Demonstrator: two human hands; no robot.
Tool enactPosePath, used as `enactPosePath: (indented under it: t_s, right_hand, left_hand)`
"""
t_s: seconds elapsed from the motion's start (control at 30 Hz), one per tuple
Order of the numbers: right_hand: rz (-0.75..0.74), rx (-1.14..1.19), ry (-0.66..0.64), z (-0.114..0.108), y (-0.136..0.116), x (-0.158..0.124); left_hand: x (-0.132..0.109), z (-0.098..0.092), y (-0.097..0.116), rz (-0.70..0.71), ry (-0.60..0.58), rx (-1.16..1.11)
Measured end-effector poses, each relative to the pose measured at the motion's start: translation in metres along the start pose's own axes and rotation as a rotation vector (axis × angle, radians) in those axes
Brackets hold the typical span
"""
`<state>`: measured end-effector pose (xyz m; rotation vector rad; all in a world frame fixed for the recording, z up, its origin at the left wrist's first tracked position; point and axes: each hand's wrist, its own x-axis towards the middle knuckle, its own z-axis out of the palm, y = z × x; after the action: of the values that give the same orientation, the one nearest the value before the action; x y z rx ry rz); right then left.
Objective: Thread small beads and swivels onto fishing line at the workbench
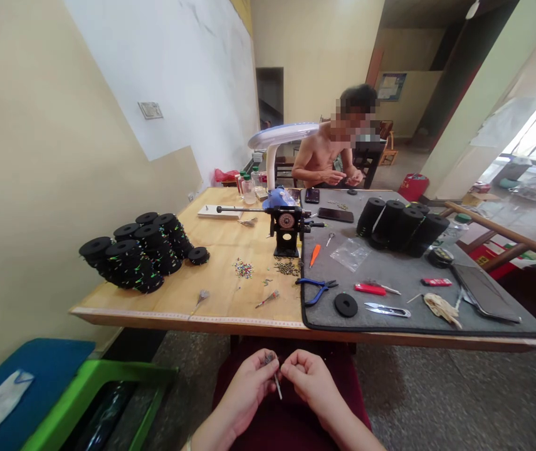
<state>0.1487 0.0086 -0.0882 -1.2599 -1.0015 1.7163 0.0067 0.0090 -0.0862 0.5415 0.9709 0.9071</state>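
Observation:
My left hand [250,383] is closed over my lap, just below the table's front edge. Between its thumb and fingers is a thin whitish stick with a greyish tuft [278,388], its lower end sticking out downward. Close beside it, my right hand [313,381] has thumb and forefinger pinched near the stick. What the pinch holds, if anything, is too small to make out. On the table edge ahead lie two similar small tufted bundles, a grey one [202,295] and a reddish one [268,299].
A black winding machine [287,228] stands mid-table behind coloured beads [243,269] and small brass-coloured pieces [288,268]. Stacked black foam spools [124,254] rise at left, more [406,225] at right. Blue pliers [315,290] and snips [387,310] lie on the grey mat. A person [324,153] sits opposite.

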Motion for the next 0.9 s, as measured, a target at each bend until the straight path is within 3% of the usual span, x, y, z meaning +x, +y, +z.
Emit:
enactPosePath:
  t_s: [0.9]
  right_hand:
    - [0.062, -0.008, -0.032, 0.0079, -0.0061, -0.0068]
  left_hand:
    - [-0.0026, 0.0023, 0.0018, 0.099, 0.048, 0.157]
